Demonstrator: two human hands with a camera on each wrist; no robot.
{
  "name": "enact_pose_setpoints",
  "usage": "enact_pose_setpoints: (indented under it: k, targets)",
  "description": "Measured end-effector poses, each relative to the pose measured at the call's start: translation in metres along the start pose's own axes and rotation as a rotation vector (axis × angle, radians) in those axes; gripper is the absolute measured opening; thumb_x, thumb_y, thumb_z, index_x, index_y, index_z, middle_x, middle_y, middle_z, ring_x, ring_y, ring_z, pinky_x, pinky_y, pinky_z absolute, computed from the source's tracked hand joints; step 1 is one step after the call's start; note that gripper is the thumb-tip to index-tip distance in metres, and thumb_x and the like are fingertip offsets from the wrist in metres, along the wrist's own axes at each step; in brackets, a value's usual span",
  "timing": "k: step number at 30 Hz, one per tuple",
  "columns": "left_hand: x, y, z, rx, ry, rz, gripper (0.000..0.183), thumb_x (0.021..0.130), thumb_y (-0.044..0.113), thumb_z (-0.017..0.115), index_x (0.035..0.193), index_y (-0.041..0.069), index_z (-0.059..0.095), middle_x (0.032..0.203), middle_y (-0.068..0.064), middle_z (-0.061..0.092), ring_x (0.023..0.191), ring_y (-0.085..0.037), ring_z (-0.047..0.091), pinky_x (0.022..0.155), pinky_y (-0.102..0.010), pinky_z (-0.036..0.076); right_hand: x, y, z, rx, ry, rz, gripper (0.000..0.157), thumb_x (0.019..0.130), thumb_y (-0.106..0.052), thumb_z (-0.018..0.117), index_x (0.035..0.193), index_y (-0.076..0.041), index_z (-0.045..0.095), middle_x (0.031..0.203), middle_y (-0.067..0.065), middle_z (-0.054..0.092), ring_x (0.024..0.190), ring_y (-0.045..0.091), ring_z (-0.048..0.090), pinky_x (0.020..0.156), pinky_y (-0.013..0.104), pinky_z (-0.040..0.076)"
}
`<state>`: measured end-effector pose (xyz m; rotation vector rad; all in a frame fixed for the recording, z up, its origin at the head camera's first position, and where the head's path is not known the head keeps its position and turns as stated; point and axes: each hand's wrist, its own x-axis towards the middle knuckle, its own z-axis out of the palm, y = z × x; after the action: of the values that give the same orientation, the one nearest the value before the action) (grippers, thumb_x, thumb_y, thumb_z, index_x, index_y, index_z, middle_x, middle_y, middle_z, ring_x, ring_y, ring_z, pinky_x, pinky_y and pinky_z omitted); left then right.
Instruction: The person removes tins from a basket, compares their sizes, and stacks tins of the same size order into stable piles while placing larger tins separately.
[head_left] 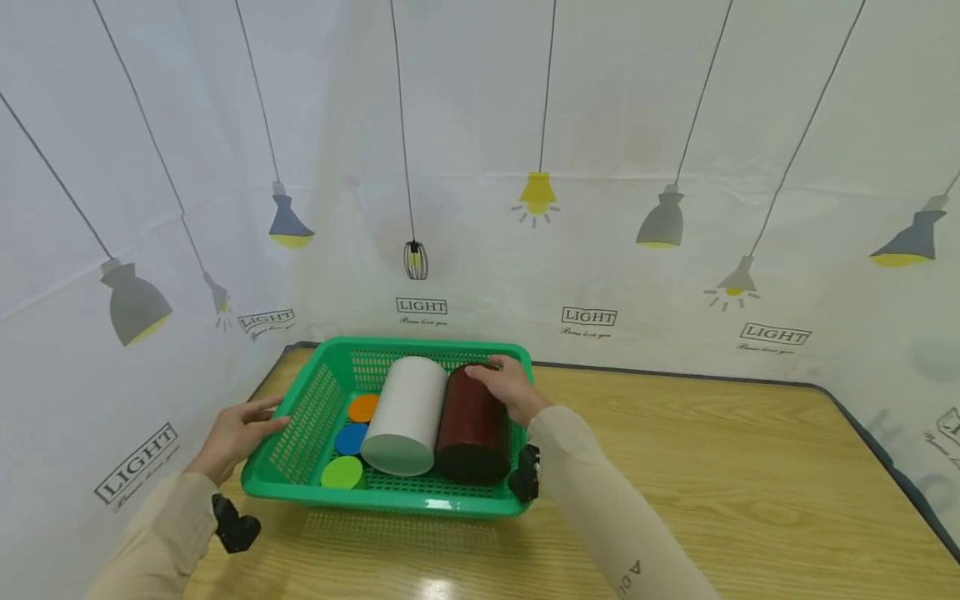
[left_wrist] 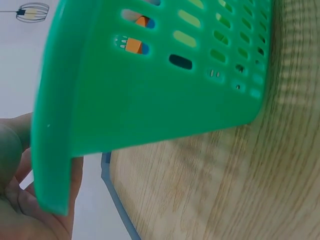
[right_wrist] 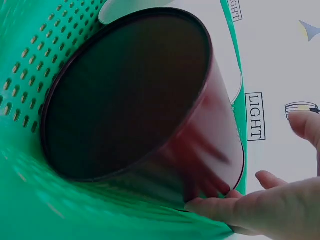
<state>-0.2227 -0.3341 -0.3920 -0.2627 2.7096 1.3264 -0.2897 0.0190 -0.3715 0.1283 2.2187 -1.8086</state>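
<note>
A green plastic basket with slotted walls stands on the table. My left hand holds its left rim, with the thumb reaching over the edge; in the left wrist view, fingers show behind the rim. Inside the basket, a dark red cylinder lies tilted beside a white cylinder, their round ends facing me. My right hand is at the far end of the dark red cylinder. In the right wrist view its fingertips touch the cylinder's side, while the thumb is held apart.
Left of the white cylinder, the basket holds small orange, blue and lime green pieces with round tops. The wood-grain table extends to the right. A white curtain printed with lamps hangs behind and at the sides.
</note>
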Motion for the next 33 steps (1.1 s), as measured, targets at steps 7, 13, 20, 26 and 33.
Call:
enact_pose_setpoints:
  k: [7,13,20,26,33]
  targets:
    - [0.000,0.002,0.001,-0.017,0.002,-0.009,0.063,0.087,0.029,0.057,0.136,0.000,0.031,0.128,-0.033,0.035,0.110,-0.042,0.044,0.078,-0.040,0.048,-0.001,0.000,0.003,-0.058,0.018,0.022,0.061,0.085,-0.019,0.060,0.136,-0.002,0.031,0.135,0.018,0.035,0.120,0.032,0.037,0.096,0.047,0.033]
    - [0.002,0.005,0.003,-0.013,0.017,-0.007,0.061,0.087,0.027,0.058,0.135,-0.001,0.032,0.128,-0.032,0.036,0.111,-0.042,0.043,0.080,-0.041,0.047,-0.001,0.004,0.005,-0.091,0.009,0.016,0.061,0.085,-0.017,0.060,0.136,-0.001,0.030,0.134,0.019,0.035,0.119,0.033,0.037,0.095,0.047,0.034]
    - [0.003,0.003,0.005,-0.009,0.025,-0.018,0.060,0.087,0.025,0.058,0.135,0.000,0.033,0.128,-0.031,0.038,0.109,-0.040,0.045,0.078,-0.039,0.048,0.002,0.008,0.011,-0.075,0.053,0.025,0.065,0.083,-0.015,0.062,0.137,0.000,0.028,0.134,0.021,0.035,0.118,0.034,0.038,0.094,0.048,0.034]
    - [0.002,0.003,0.004,-0.002,0.030,-0.030,0.059,0.087,0.025,0.057,0.136,0.000,0.033,0.128,-0.031,0.038,0.110,-0.041,0.044,0.078,-0.040,0.048,0.005,0.011,0.014,-0.045,0.037,0.049,0.069,0.081,-0.013,0.064,0.137,0.000,0.026,0.125,0.021,0.043,0.109,0.034,0.044,0.089,0.049,0.039]
    - [0.000,0.003,0.003,0.005,0.038,-0.015,0.058,0.088,0.024,0.056,0.135,-0.001,0.033,0.128,-0.031,0.038,0.111,-0.042,0.043,0.080,-0.042,0.046,0.005,0.012,0.014,-0.041,0.035,0.041,0.069,0.083,-0.014,0.062,0.139,-0.002,0.022,0.128,0.021,0.039,0.112,0.035,0.042,0.090,0.048,0.038]
